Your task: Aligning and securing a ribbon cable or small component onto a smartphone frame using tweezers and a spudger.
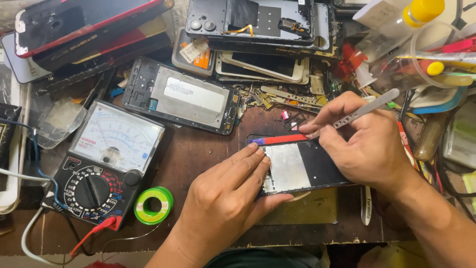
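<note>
Pinning the opened phone (302, 166) just right of the multimeter (106, 166), left hand (228, 196) lies flat; right hand (364, 144) fingers pinch metal tweezers (362, 110) at its top edge. Slip could gouge the board.

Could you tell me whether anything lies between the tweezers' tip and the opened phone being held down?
Nothing visible does: the right hand brings the tweezers right to the phone top edge, while the left hand presses its left end.
</note>
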